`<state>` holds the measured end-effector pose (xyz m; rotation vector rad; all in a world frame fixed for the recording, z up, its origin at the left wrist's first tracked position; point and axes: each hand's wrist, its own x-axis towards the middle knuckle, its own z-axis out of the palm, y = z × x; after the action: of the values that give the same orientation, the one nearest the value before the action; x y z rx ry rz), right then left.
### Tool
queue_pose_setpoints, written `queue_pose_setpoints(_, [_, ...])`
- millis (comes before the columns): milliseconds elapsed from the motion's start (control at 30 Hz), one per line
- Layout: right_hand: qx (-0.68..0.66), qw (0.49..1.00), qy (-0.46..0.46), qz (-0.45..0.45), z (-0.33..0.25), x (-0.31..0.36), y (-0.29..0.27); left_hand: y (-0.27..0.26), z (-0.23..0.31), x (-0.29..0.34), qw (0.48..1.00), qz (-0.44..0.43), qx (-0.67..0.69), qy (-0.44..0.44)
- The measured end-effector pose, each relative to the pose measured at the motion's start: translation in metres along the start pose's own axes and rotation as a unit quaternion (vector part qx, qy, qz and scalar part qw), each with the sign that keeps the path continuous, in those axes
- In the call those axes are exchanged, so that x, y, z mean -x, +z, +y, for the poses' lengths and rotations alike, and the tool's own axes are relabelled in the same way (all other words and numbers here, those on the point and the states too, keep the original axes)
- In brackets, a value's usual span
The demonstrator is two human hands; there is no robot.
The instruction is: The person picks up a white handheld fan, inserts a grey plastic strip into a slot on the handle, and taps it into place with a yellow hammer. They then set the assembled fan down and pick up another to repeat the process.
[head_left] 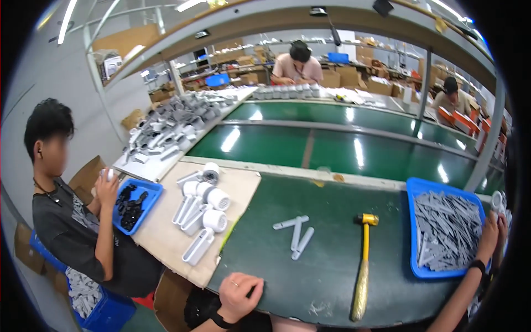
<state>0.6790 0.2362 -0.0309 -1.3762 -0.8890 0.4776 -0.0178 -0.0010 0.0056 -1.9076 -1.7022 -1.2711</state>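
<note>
My left hand (pixel 240 296) rests at the near edge of the green table, its fingers curled in and nothing showing in them. Far to the right, beside a tray of grey strips, my right hand (pixel 488 237) has its fingers closed at a white ring-shaped part (pixel 498 200). Another hand seems to be there too, partly cut off by the picture's rim. On the table between my arms lie three light grey handle strips (pixel 297 232) and a yellow-handled hammer (pixel 363 265).
At right stands a blue tray (pixel 412 232) full of grey strips. White shower-head-like parts (pixel 202 202) lie on cardboard (pixel 157 232) at left. There a co-worker (pixel 72 221) holds a white part by a blue tray (pixel 159 195) of black pieces. Beyond runs a green conveyor (pixel 276 145).
</note>
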Motion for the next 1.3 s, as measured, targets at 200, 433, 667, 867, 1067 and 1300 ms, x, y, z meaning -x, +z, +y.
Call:
queue_pose_setpoints(200, [-0.047, 0.998, -0.021, 0.027, -0.015, -0.010, -0.014, 0.004, 0.002, -0.002, 1.000, -0.010, 0.003, -0.011])
queue_pose_setpoints(433, [-0.105, 0.965, 0.210, -0.118, 0.092, 0.222, 0.071, 0.008, -0.003, -0.004, 1.000, 0.019, 0.011, -0.008])
queue_pose_setpoints(667, [-0.101, 0.835, 0.425, -0.334, 0.146, 0.416, 0.070, 0.001, 0.004, -0.001, 0.999, 0.026, 0.020, -0.016])
queue_pose_setpoints(867, [-0.100, 0.749, 0.392, -0.525, -0.072, 0.448, 0.020, 0.004, -0.003, 0.005, 0.998, 0.019, 0.050, -0.030])
queue_pose_setpoints(1067, [-0.152, 0.774, 0.310, -0.531, -0.150, 0.457, 0.039, 0.004, 0.011, -0.002, 0.990, 0.012, 0.111, -0.091])
queue_pose_setpoints(1300, [-0.254, 0.814, 0.315, -0.416, -0.210, 0.456, 0.164, -0.031, 0.060, 0.017, 0.920, -0.113, 0.371, -0.056])
